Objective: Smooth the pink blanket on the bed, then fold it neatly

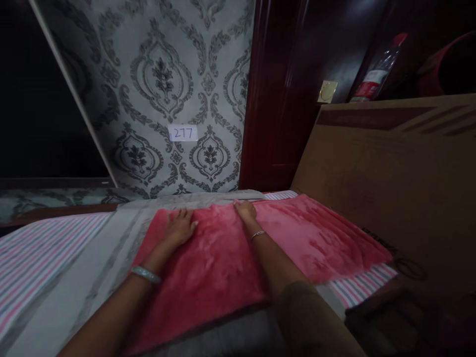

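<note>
A pink fleece blanket (219, 253) lies spread over the bedding, with a fold line running near its middle and soft ripples in its right part. My left hand (181, 227) rests flat on its far left part, fingers stretched out. At the far edge, near the middle, my right hand (246, 210) has its fingers curled on the fabric and seems to pinch it; the fingertips are partly hidden. My left wrist wears a pale bangle (146, 273), and a thin silver bracelet (258, 234) circles the right one.
Under the blanket lies a grey cover (100, 258) over a striped sheet (48, 253). A large cardboard box (386, 183) stands at the right, with a red-capped plastic bottle (377, 74) on top. Patterned wallpaper bears a paper label (183, 133). A dark screen (44, 109) is at left.
</note>
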The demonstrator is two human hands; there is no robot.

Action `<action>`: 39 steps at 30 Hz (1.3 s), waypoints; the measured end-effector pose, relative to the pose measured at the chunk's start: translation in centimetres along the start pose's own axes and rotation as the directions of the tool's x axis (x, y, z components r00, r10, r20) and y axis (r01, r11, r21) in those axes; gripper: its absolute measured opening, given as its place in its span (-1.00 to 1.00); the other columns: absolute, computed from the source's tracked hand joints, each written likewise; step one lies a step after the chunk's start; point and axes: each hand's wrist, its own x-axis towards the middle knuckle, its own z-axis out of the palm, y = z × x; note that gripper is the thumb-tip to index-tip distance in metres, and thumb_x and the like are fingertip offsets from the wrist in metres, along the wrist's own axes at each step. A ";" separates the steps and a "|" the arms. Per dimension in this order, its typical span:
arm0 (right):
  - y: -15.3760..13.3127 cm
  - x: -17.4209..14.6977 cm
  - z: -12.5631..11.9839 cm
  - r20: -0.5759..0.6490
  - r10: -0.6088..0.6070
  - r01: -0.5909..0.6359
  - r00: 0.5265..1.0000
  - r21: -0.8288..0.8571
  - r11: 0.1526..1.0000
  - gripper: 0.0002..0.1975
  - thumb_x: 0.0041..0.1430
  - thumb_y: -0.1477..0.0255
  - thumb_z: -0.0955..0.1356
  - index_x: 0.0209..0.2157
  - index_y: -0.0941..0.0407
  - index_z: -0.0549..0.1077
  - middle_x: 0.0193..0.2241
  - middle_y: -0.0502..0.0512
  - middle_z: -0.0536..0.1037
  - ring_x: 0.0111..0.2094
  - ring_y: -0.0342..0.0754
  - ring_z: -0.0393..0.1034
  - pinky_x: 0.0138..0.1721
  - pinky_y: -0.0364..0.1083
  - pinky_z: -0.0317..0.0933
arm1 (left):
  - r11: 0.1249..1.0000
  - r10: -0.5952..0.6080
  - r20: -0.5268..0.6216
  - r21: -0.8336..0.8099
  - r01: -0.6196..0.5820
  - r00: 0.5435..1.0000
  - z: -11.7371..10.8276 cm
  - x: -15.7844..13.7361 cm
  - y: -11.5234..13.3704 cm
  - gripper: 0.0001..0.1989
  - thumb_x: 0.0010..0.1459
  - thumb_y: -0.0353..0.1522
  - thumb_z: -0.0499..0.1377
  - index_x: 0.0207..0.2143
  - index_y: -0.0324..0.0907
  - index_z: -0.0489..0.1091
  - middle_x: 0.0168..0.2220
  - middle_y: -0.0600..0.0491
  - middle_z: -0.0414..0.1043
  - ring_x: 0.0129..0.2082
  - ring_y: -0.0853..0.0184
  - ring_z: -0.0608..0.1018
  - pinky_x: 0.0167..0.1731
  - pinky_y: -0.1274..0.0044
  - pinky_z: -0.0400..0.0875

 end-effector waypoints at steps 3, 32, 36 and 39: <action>0.4 -0.7 0.4 -0.051 0.044 -0.044 0.998 0.013 0.999 -0.67 0.33 0.28 0.30 0.02 0.11 0.53 -0.05 0.34 0.61 0.07 0.12 0.46 0.00 -0.04 0.27 | 0.992 -0.123 -0.055 0.003 0.123 0.991 1.6 1.2 -1.7 -0.34 0.33 -0.09 -0.13 0.37 -0.19 0.12 0.42 -0.21 -0.03 0.42 -0.09 0.02 0.30 -0.12 -0.14; 4.1 -16.2 -1.5 0.246 -0.412 0.479 0.877 -0.386 0.788 -0.37 0.41 0.10 0.18 0.38 0.07 0.13 0.43 0.17 0.02 0.43 0.13 -0.16 0.38 0.28 -0.32 | 0.999 0.035 0.109 0.014 -0.036 0.993 2.8 -5.8 -2.0 -0.30 0.32 -0.06 -0.19 0.43 -0.09 -0.07 0.47 -0.06 -0.22 0.46 0.02 -0.09 0.32 -0.10 -0.18; 4.4 -15.8 -2.4 0.297 -0.421 0.508 0.857 -0.350 0.787 -0.40 0.40 0.16 0.20 0.38 0.07 0.15 0.43 0.16 0.04 0.43 0.14 -0.13 0.37 0.26 -0.22 | 0.994 0.100 0.159 -0.048 -0.094 0.982 2.1 -6.5 -2.9 -0.30 0.31 -0.07 -0.16 0.43 -0.12 -0.06 0.46 -0.08 -0.17 0.46 0.07 -0.08 0.35 -0.03 -0.20; 6.0 -15.7 -4.2 0.289 -0.397 0.480 0.871 -0.327 0.814 -0.38 0.35 0.26 0.27 0.36 0.16 0.17 0.40 0.24 0.12 0.40 0.10 -0.02 0.34 0.12 -0.06 | 0.991 0.118 0.155 -0.085 -0.106 0.981 1.5 -8.4 -4.8 -0.31 0.29 -0.09 -0.11 0.41 -0.14 0.03 0.45 -0.09 -0.10 0.45 0.09 -0.04 0.37 0.03 -0.18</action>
